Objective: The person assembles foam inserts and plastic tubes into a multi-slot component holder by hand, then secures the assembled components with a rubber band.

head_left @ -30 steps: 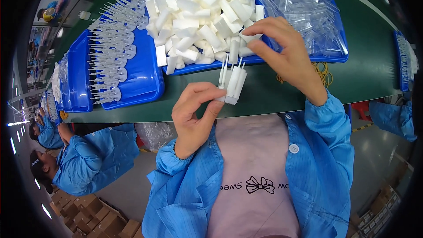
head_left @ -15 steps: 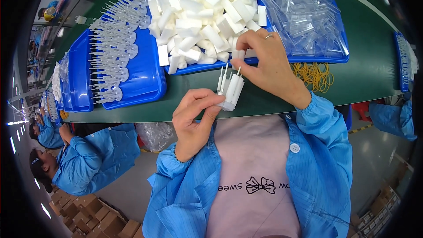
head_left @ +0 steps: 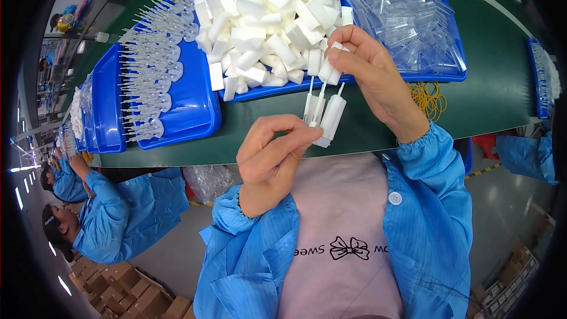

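My left hand pinches the clear base of a small plastic holder with several thin white rods pointing up and away from me. White foam sleeves cover some rods, while the tips of others show bare. Just above the rods, my right hand grips a white foam block between thumb and fingers. The block's lower end is close to a rod tip; I cannot tell if they touch. Beyond lies a heap of similar foam blocks in a blue tray.
Rod holders stand in rows in a blue tray at the left. Clear plastic cases fill a tray at the right. Yellow rubber bands lie on the green table. A co-worker in blue sits at the left.
My left hand and the holder have shifted slightly right, and the holder has turned. My right hand has moved a little right, with the foam block now plainly visible in its fingers.
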### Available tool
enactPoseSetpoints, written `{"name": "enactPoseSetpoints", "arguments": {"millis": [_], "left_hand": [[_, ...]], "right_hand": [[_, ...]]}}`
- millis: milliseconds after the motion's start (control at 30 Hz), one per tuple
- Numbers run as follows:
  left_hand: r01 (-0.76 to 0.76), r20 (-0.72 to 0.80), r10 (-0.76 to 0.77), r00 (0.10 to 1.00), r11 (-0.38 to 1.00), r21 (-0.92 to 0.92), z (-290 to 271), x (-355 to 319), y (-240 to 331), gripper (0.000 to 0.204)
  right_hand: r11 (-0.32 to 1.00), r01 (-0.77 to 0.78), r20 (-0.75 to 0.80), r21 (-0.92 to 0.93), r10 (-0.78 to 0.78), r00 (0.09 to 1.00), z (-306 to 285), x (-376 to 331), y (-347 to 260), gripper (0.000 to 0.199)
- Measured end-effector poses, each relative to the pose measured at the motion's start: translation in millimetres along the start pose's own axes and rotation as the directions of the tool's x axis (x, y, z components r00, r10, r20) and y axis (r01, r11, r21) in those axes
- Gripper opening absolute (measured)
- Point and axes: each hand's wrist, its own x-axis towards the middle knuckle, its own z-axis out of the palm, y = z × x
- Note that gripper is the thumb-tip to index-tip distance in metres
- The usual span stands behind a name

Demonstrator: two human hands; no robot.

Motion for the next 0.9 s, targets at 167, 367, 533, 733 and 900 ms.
{"name": "enactPoseSetpoints", "arguments": {"millis": [167,367,533,733,900], "left_hand": [[0.007,0.011,-0.007,1.000,1.000,0.029,-3.0,2.3,1.0,0.033],[-0.253,0.170,0.222,0.960,0.950,0.184,-11.2,6.2,-5.0,0.039],[-0.275,0.078,0.265,0.961,0.942,0.191,-8.7,1.4,0.6,0.040],[-0.251,-0.047,0.255,0.966,0.965,0.078,-6.8,1.6,-1.4,0.049],[-0.314,-0.077,0.318,0.945,0.948,0.060,-2.9,0.4,-5.2,0.050]], "right_hand": [[0.993,-0.001,0.049,-0.120,0.007,0.999,0.0,-2.2,-7.1,0.017],[0.984,-0.021,0.117,-0.179,0.043,0.992,-19.8,-5.8,-14.7,0.019],[0.996,0.007,0.093,-0.091,0.001,0.996,-6.2,-14.7,-15.6,0.019],[0.993,0.017,0.088,-0.116,-0.007,0.996,-7.1,-17.6,-18.1,0.017],[0.993,-0.037,0.179,-0.115,0.057,0.982,9.5,-31.0,-12.6,0.013]]}}
